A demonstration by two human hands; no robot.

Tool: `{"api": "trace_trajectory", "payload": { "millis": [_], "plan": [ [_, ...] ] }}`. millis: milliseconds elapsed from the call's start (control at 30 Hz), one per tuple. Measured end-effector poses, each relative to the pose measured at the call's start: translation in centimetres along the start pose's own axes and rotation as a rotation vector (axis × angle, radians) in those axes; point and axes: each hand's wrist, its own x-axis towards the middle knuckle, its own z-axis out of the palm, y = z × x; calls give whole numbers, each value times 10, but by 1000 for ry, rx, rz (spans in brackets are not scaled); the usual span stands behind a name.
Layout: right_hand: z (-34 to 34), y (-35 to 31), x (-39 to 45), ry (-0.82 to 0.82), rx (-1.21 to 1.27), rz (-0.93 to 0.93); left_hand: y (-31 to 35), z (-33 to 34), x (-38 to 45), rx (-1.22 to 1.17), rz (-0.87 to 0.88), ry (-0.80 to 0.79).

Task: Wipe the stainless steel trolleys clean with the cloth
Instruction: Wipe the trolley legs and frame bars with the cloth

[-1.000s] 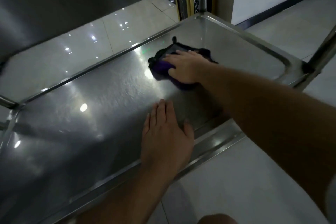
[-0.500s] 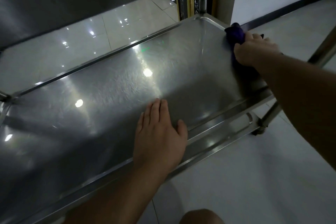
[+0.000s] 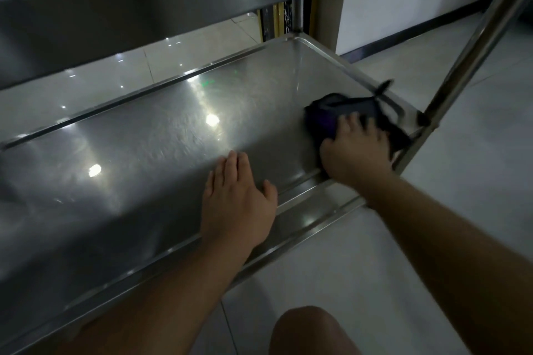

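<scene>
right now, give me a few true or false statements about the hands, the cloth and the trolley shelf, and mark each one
1. The right hand presses the cloth onto the lower shelf. True.
2. The cloth lies at the shelf's left end. False: it is at the right end, near the upright post.
3. The left hand lies flat on the shelf, holding nothing. True.
4. The cloth is white. False: it is dark, with purple showing.
5. Both hands touch the cloth. False: only the right one does.
</scene>
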Motion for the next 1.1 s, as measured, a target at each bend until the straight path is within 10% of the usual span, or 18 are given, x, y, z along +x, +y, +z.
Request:
{"api": "trace_trajectory", "payload": {
  "millis": [200, 467, 700, 1100],
  "plan": [
    [9, -26, -32, -97, -77, -590, -2, -1, -3, -26, 22, -5],
    [-1, 16, 93, -22, -64, -64, 2, -2, -1, -9, 2, -4],
    [18, -18, 28, -68, -42, -371, 3, -9, -1, -29, -13, -26],
    [15, -27, -23, -24, -52, -388, -123, -55, -40, 27, 6, -76]
  ]
}}
